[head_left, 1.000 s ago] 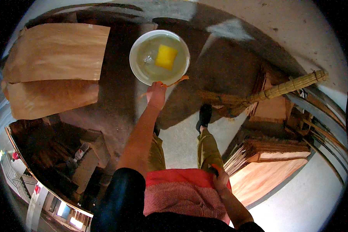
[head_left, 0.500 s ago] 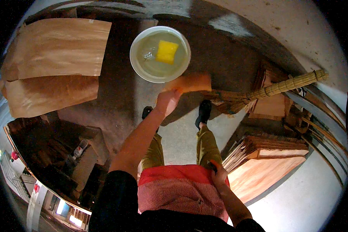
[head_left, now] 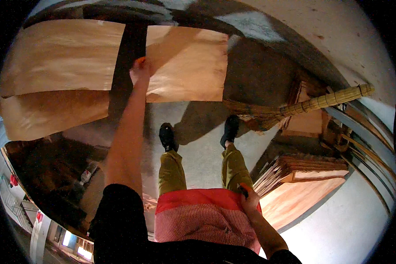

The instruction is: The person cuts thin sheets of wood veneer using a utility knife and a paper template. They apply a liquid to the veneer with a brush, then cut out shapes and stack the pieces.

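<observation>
My left hand (head_left: 141, 72) is closed at the left edge of a tan wood veneer sheet (head_left: 189, 66), pinching it; a bit of orange shows at the fingertips. The sheet hangs flat in front of me and hides the white basin. My right hand (head_left: 250, 198) rests low by my right thigh, fingers curled round a small dark thing with a touch of orange, too covered to name. Two more veneer sheets (head_left: 61, 55) lie overlapping at the far left.
A straw broom (head_left: 325, 102) slants across the right side. Below it stands a thick stack of veneer sheets (head_left: 312, 193), with thin rods (head_left: 369, 158) beside it. A plastic bottle (head_left: 89, 172) lies among dark clutter at left. My shoes (head_left: 167, 136) stand on the concrete floor.
My left hand has moved left and away from me. The veneer sheet, blurred before, now spreads out over the basin and its floating yellow square. The right hand stays put.
</observation>
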`<state>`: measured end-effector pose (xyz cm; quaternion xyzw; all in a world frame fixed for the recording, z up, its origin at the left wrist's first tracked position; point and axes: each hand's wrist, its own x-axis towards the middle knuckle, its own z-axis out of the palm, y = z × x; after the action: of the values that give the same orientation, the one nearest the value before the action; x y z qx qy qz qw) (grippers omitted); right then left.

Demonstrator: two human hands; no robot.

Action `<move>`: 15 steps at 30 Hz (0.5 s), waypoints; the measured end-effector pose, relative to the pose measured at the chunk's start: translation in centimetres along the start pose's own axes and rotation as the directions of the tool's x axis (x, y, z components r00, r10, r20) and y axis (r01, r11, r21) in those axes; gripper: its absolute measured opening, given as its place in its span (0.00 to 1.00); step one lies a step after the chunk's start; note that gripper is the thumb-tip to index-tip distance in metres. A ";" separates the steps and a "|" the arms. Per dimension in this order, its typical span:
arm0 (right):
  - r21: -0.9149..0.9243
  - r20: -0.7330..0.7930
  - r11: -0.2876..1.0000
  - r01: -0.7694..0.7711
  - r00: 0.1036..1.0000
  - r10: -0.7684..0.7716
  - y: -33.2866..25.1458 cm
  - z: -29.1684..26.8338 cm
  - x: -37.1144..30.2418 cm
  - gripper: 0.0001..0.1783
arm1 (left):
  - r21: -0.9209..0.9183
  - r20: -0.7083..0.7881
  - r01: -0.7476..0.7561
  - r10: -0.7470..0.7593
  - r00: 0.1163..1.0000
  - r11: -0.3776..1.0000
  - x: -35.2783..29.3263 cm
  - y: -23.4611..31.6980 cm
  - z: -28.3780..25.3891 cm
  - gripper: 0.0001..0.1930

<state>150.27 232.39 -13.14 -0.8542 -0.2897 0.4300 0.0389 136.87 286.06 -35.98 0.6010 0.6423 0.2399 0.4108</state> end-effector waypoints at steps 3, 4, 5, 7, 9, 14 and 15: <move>0.022 -0.021 1.000 0.009 1.000 -0.008 0.1 0.2 0.0 0.21 | -0.023 -0.037 -0.013 0.012 0.999 1.000 1.0 -1.6 -0.6 0.13; 0.032 -0.031 0.999 0.013 0.999 -0.012 0.2 0.2 0.0 0.21 | 0.031 -0.065 -0.021 0.023 0.998 0.999 1.4 -2.1 -0.6 0.14; 0.025 -0.020 1.000 -0.003 1.000 0.004 -0.1 0.2 0.0 0.21 | 0.086 -0.088 -0.029 0.037 0.995 0.996 1.6 -2.3 -0.6 0.15; 0.010 0.002 1.000 -0.029 1.000 0.029 -0.9 0.1 0.2 0.20 | 0.195 -0.164 -0.092 0.125 0.979 0.977 0.2 -2.8 -0.9 0.17; -0.002 0.007 0.999 -0.041 0.999 0.041 -1.5 0.0 0.1 0.20 | 0.334 -0.171 -0.237 0.306 0.937 0.912 -1.8 -3.1 -1.5 0.19; -0.126 0.036 0.990 -0.062 0.997 0.067 -1.0 0.9 -0.5 0.20 | 0.586 0.137 -0.171 0.112 0.984 0.792 -12.4 -3.1 -4.1 0.22; -0.168 0.044 0.982 -0.088 0.994 0.097 -0.2 1.9 -0.7 0.20 | 0.573 0.136 -0.143 0.078 0.988 0.807 -15.1 -1.9 -4.6 0.22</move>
<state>148.44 231.84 -13.72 -0.8556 -0.2853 0.4277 -0.0596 131.16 271.94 -31.37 0.7460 0.6259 0.0236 0.2264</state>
